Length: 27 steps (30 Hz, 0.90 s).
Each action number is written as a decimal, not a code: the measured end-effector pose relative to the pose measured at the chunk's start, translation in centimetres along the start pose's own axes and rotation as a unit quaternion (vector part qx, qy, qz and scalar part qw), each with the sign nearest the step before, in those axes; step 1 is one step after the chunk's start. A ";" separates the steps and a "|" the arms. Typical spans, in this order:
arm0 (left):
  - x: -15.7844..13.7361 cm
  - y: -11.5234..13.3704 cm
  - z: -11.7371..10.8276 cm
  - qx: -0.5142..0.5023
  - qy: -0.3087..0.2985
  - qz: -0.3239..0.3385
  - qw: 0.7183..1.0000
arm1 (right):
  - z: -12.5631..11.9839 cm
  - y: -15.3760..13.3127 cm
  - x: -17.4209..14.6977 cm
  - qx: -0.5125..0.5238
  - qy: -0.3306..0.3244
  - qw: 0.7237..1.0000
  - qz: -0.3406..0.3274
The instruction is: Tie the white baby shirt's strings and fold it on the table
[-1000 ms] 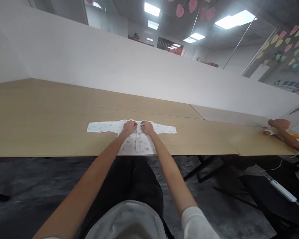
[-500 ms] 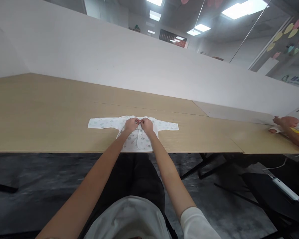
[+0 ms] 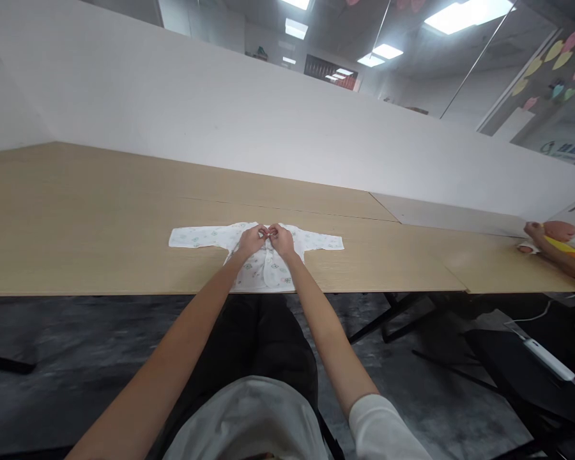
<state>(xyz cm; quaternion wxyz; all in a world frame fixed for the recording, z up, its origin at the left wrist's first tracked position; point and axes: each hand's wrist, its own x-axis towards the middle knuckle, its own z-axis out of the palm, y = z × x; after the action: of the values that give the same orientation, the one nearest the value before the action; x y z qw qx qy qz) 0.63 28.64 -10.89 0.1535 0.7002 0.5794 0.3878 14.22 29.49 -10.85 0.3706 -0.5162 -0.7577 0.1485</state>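
Note:
A small white baby shirt (image 3: 256, 275) with a faint print lies spread on the wooden table, its sleeves stretched out to both sides and its hem by the near edge. At the neckline my left hand (image 3: 253, 239) pinches the fabric of the front opening. Close against it, my right hand (image 3: 282, 240) pinches the other side of that opening. The fingertips of both hands nearly touch, and whatever small fastener lies between them is too small to make out.
The table (image 3: 100, 211) runs along a white partition wall (image 3: 220, 115) with glass above. At the far right, another person's arm (image 3: 556, 252) rests near a doll (image 3: 560, 231). A black chair (image 3: 503, 358) holding a white power strip (image 3: 549, 359) stands at right.
Both hands stay at the neckline, with only slight finger movement. The shirt has not moved; the view has shifted a little.

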 end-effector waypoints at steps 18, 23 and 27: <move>0.2 -0.4 0.2 -0.039 -0.004 0.039 0.998 | -0.6 -0.8 -0.6 -0.013 0.018 0.999 0.040; 0.2 -0.5 0.1 -0.043 -0.002 0.031 0.999 | -0.7 -0.8 -0.6 0.066 0.017 0.995 0.070; 0.4 -0.7 0.3 -0.061 -0.003 0.033 0.998 | -0.5 -0.5 -0.4 0.104 0.024 0.991 0.079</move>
<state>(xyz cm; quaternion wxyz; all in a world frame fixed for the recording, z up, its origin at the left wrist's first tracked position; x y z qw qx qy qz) 0.39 29.27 -11.42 0.1847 0.7098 0.5308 0.4247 14.29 28.85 -10.41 0.4276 -0.5362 -0.6859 0.2433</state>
